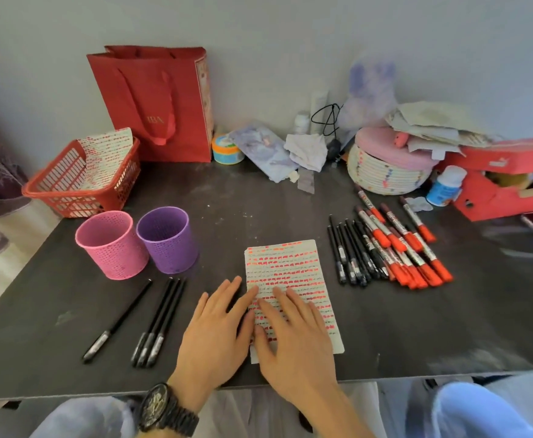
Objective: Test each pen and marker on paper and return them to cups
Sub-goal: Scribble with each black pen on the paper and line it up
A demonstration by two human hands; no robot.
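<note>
Pink cup (112,245) and purple cup (168,238) stand side by side, left of the paper (290,263). Black pens (159,320) lie in front of them and red markers (398,243) to the right. Left hand (214,333) lies flat at the paper's left edge. Right hand (293,336) presses on the paper, fingers spread.

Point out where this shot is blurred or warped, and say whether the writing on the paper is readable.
Head view: wide-angle warp bends the table edges; the red box at far right is smeared by blur; writing on the paper is too soft to read; the black pens at left are fairly sharp; light even, shadows faint.
</note>
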